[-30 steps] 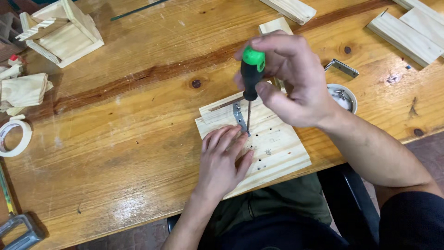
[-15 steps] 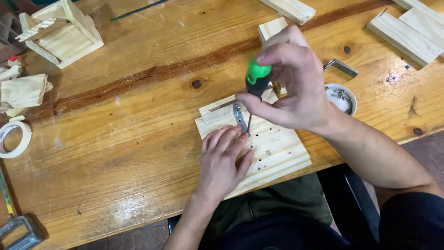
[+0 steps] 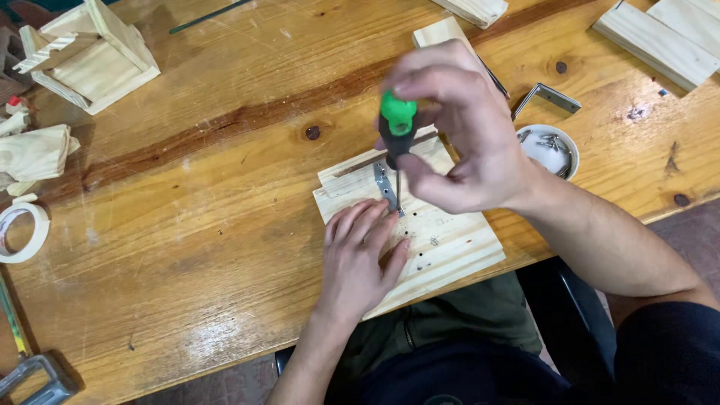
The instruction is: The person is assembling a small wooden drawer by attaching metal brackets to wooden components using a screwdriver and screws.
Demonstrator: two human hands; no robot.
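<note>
My right hand (image 3: 457, 131) grips a screwdriver (image 3: 395, 131) with a black and green handle, held upright. Its thin shaft points down at a small metal bracket (image 3: 385, 184) lying on a pale wooden board (image 3: 450, 240). The board rests at the near edge of the wooden table (image 3: 225, 225). My left hand (image 3: 358, 259) lies flat on the board, its fingertips right beside the bracket and the screwdriver tip. Several small dark holes dot the board near my left fingers.
A small white bowl of screws (image 3: 551, 148) and a metal angle bracket (image 3: 547, 97) sit behind my right wrist. Wooden blocks (image 3: 660, 37) lie far right, a small wooden box frame (image 3: 90, 56) far left, a tape roll (image 3: 19, 229) and a clamp (image 3: 34, 379) at left.
My right hand has shifted its grip around the screwdriver handle, fingers moving over the green top. The left hand and the board have stayed put.
</note>
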